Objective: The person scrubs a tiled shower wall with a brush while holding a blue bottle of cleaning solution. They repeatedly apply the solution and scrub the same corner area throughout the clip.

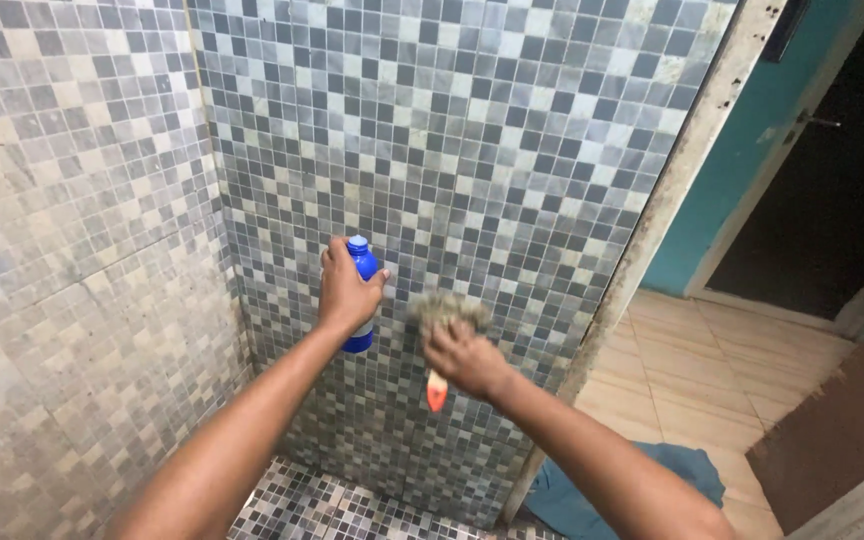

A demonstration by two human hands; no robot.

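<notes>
Left hand (345,290), fingers wrapped round blue bottle (361,262), cap on, contents not visible, held upright against mosaic wall (512,150). Right hand (467,358) grips orange-handled brush (449,312), bristles pressed to tiles just beside bottle.

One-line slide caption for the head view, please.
Left hand holds a blue bottle; right hand presses a brush to the tiled wall.

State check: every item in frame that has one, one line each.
left hand: closed around blue bottle, held upright at the wall
blue bottle: blue cap on
right hand: gripping brush
brush: bristles pressed to tiled wall, orange handle pointing down
tiled wall: stained, grimy
blue cloth: crumpled on floor
door: open, dark beyond
</notes>
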